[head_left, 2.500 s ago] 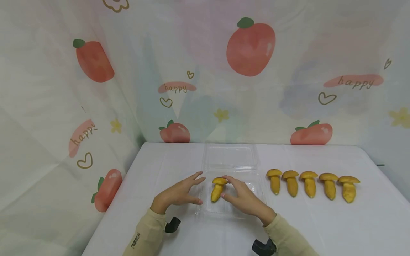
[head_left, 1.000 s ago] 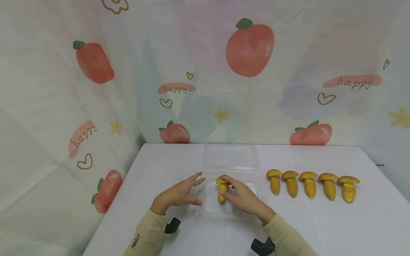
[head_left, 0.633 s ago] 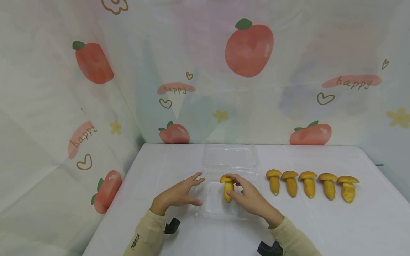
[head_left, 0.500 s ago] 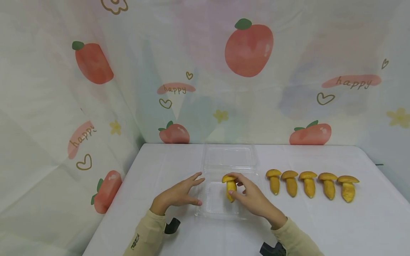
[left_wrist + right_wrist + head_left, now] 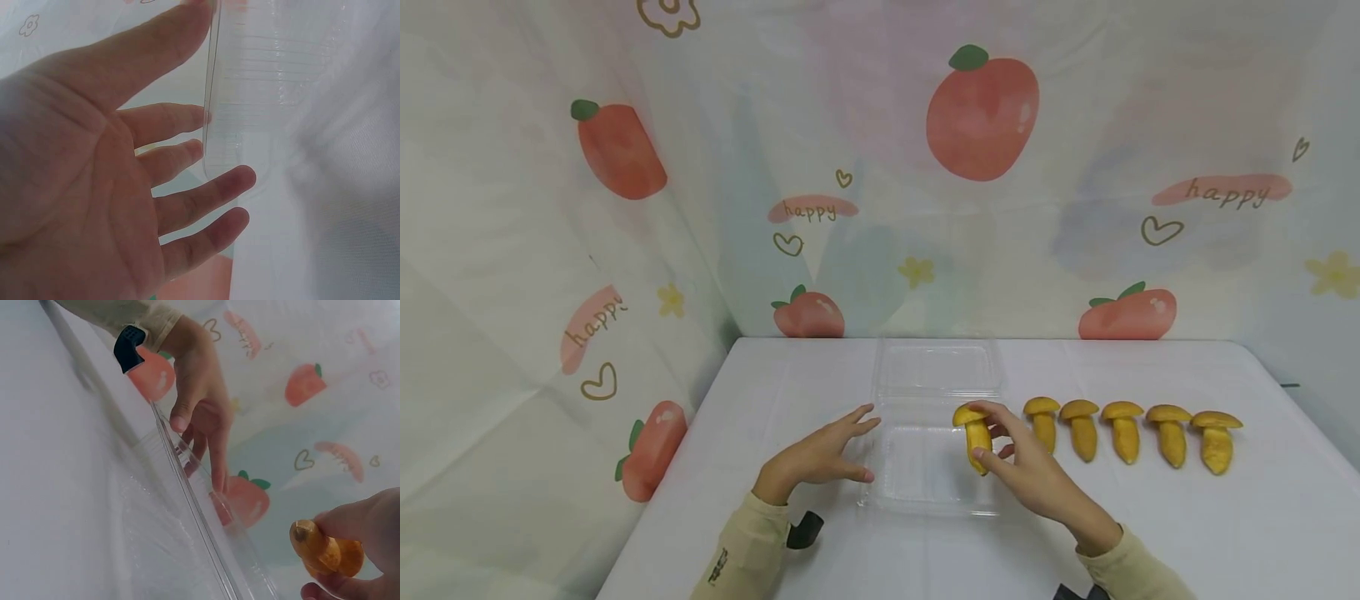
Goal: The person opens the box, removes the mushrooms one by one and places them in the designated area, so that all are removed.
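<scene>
A yellow-brown mushroom (image 5: 977,437) is pinched between the thumb and fingers of my right hand (image 5: 1030,475), cap toward the far side. It overlaps the right part of a clear plastic clamshell box (image 5: 917,507), whose lid (image 5: 937,368) lies folded back behind it. The right wrist view shows the stem end of the mushroom (image 5: 315,547) between the fingertips, above the box rim. At the box's left side, my left hand (image 5: 816,454) has its fingers spread with nothing in them. In the left wrist view its fingertips (image 5: 240,178) are right at the clear wall (image 5: 209,112).
Several similar mushrooms (image 5: 1125,433) lie in a row right of the box, caps facing away; my right hand partly hides the nearest one's stem. A white cloth (image 5: 805,367) covers the table. Behind and to the left hangs a fabric backdrop (image 5: 880,125) with fruit prints.
My right hand has taken hold of the mushroom in the box and carried it rightward, from the box's middle to its right side. The left hand has stayed put.
</scene>
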`<state>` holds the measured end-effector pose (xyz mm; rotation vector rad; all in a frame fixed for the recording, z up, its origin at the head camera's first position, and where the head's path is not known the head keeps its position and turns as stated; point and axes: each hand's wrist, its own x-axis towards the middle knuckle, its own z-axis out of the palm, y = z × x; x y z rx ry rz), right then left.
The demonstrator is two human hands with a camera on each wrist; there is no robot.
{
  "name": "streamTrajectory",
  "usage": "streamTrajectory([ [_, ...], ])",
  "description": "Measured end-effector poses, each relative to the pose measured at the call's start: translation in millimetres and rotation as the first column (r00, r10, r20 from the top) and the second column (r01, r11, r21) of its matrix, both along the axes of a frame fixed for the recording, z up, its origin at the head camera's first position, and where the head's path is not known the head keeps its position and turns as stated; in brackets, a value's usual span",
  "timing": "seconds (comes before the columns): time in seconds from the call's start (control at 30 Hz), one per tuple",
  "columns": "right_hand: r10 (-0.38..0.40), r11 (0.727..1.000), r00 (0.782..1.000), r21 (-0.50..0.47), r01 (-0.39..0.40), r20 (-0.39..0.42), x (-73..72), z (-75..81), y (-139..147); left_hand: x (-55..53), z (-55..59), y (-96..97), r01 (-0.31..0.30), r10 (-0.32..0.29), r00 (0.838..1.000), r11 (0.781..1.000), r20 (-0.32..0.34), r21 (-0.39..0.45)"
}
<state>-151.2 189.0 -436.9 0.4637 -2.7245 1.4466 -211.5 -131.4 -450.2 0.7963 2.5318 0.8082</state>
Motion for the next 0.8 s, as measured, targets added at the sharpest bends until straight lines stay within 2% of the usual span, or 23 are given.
streamTrajectory([
  [0.37, -0.003, 0.999, 0.999, -0.037, 0.002, -0.049, 7.2, 10.3, 45.0, 1.2, 1.3, 1.1, 0.000, 0.000, 1.000, 1.000, 0.011, 0.011],
  [0.6, -0.068, 0.998, 0.992, 0.005, 0.069, -0.110, 3.0, 16.6, 77.7, 1.5, 3.9, 0.8, 0.006, -0.006, 1.000, 1.000, 0.020, 0.018],
  [0.8, -0.119, 0.992, 0.977, 0.019, 0.124, -0.175, -1.6, 17.7, 107.8, 1.6, 3.6, -0.3, -0.001, 0.001, 1.000, 1.000, 0.016, 0.009],
])
